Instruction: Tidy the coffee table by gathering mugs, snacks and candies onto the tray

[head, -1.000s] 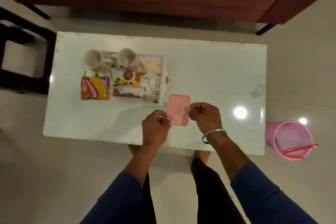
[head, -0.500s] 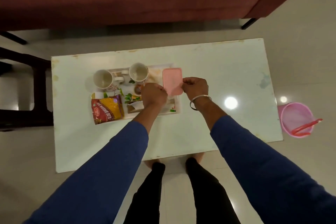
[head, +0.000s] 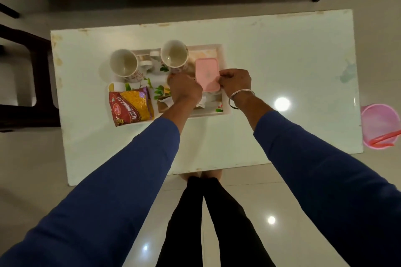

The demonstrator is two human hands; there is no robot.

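Left hand (head: 185, 89): fingers curled, knuckles up, pinching the left long edge of the pink box (head: 206, 74). Right hand (head: 235, 81): likewise curled, pinching the box's right edge near its nearer corner; a metal bangle (head: 240, 95) sits on that wrist. The box is held level between the two hands, directly over the right part of the tray (head: 223, 58). Whether its base already rests on the tray cannot be told from this angle.

Risks, as judged. The tray floor under the box appears crowded; crumpled wrappers (head: 208, 102) lie just beside and below it, and more may be hidden by the hands. If the box is set on such an uneven bed, it could rock or slide off toward the tray's right wall. The grip is at the edges only; if what is pinched is a lid, it might lift or pop. The left hand is just beside the nearer mug (head: 174, 54); a careless withdrawal could knock it.

Outward: a second mug (head: 124, 63) stands at the tray's left end, apparently partly over the rim. The snack packet (head: 130, 107) lies at the tray's near-left corner, overhanging onto the counter (head: 282, 67). A pink bin (head: 379, 124) stands on the floor beyond the counter's right end.
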